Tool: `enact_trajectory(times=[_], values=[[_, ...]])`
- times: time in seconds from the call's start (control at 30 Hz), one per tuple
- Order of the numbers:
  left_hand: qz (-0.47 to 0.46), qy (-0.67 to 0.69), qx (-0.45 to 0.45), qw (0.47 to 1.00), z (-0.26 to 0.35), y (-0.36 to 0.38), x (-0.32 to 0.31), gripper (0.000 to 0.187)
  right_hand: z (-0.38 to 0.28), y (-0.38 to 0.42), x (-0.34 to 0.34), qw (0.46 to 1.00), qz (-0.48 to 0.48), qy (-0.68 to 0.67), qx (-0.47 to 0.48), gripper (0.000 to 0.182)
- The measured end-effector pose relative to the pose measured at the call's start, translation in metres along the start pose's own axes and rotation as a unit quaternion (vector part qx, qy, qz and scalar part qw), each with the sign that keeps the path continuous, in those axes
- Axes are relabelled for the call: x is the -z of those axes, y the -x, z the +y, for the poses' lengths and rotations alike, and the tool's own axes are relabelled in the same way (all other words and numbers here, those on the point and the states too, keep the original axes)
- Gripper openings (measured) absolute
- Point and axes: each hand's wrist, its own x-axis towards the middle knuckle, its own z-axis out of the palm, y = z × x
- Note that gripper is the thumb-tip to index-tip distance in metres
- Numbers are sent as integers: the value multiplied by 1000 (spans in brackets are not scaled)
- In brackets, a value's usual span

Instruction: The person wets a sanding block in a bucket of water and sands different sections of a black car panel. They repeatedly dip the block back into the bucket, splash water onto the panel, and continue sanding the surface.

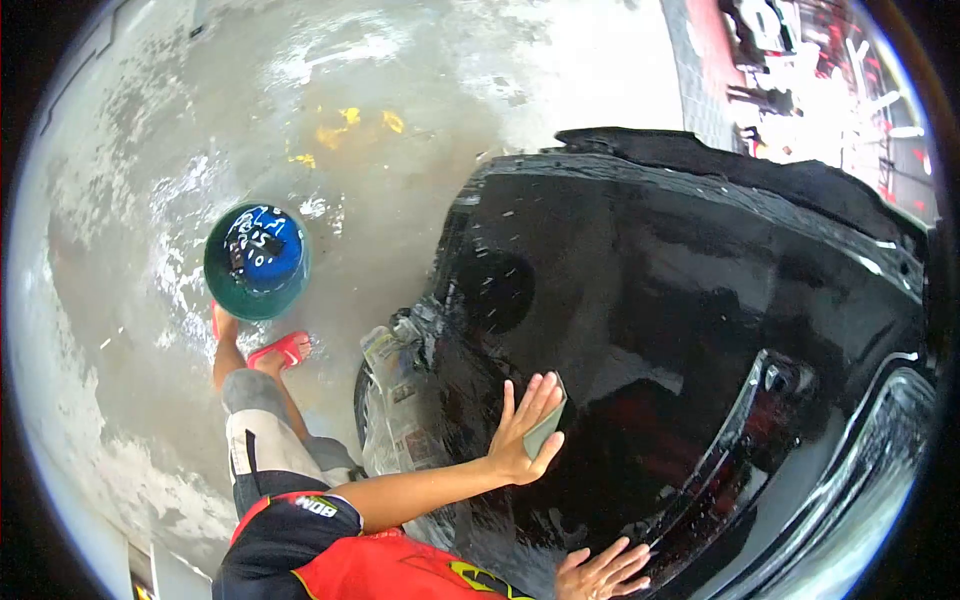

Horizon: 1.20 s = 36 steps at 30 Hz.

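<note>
My left hand (524, 432) lies on the wet, glossy black car panel (620, 290), holding a folded grey-green sheet (543, 430) between its thumb and fingers, under the palm. Further down the view, at the bottom edge, my right hand (602, 574) rests on the same panel with its fingers spread and nothing in it. Water streaks and drops cover the panel around both hands. Close to the left hand, plastic and paper masking (400, 400) covers the panel's corner above a wheel.
A green tub (256, 306) with a blue container (272, 250) inside stands on the wet concrete floor (370, 220), near feet in red sandals (282, 350). Yellow stains mark the floor. A slotted recess (735, 430) crosses the panel. Blurred people (765, 100) show at the top right.
</note>
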Motion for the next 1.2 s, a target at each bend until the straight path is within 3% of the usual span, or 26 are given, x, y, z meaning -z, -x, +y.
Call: enact_trajectory(times=[0.07,0.13,0.2,0.3,0.33,0.37,0.4,0.43,0.47,0.53,0.6,0.7,0.77,0.83,0.87,0.9,0.93,0.97,1.0,1.07,1.1,1.13,1.2], values=[[-19,-34,55,998,9,-74,27,64,1,1,0,1000,0,-3,-3,66],[47,-42,-26,998,-25,-185,45,64,0,-3,1,1000,29,6,1,64],[68,-40,7,997,-45,-250,50,61,-2,0,2,999,17,23,-18,63],[56,15,-33,998,-44,-174,48,63,1,-2,4,998,47,35,-10,64],[42,22,-23,999,-54,-123,42,63,0,-5,11,999,26,45,-5,64],[40,128,28,991,-57,-76,45,62,3,-5,13,999,31,44,-1,63],[65,295,100,948,-59,-37,50,61,4,-6,11,999,38,37,2,63],[110,489,183,846,-61,-8,54,62,5,-7,13,999,44,31,5,64],[154,598,278,736,-61,6,70,60,3,-9,12,999,50,18,7,64],[208,687,342,607,-75,17,110,52,0,-10,8,998,54,21,3,65],[174,717,323,592,-100,28,134,48,-3,-12,3,997,83,3,-2,63],[166,645,350,658,-108,45,160,44,-11,-19,0,988,132,-77,-18,53],[133,614,335,702,-101,56,182,40,-50,-30,-6,931,246,-266,-53,40],[109,582,376,713,-94,70,206,41,-113,-44,15,823,106,-555,49,39],[91,553,414,718,-89,79,216,42,-166,-66,33,748,7,-664,-16,49],[90,547,415,722,-87,91,226,42,-218,-85,44,584,-71,-803,-97,54],[55,453,481,748,-88,106,237,46,-256,-100,51,438,-151,-875,-141,57],[42,394,513,761,-88,107,255,48,-280,-114,55,366,-208,-901,-109,51],[26,336,544,768,-82,103,274,50,-305,-119,50,340,-263,-900,-70,32],[-9,218,574,789,-60,92,311,53,-330,-126,56,351,-311,-881,-53,17],[-51,200,526,825,-56,84,333,49,-339,-129,62,367,-330,-869,-35,14],[-48,194,536,820,-63,86,352,49,-348,-129,66,337,-339,-878,-27,13],[-118,224,503,826,-73,88,382,48,-361,-132,73,352,-361,-864,19,12]])
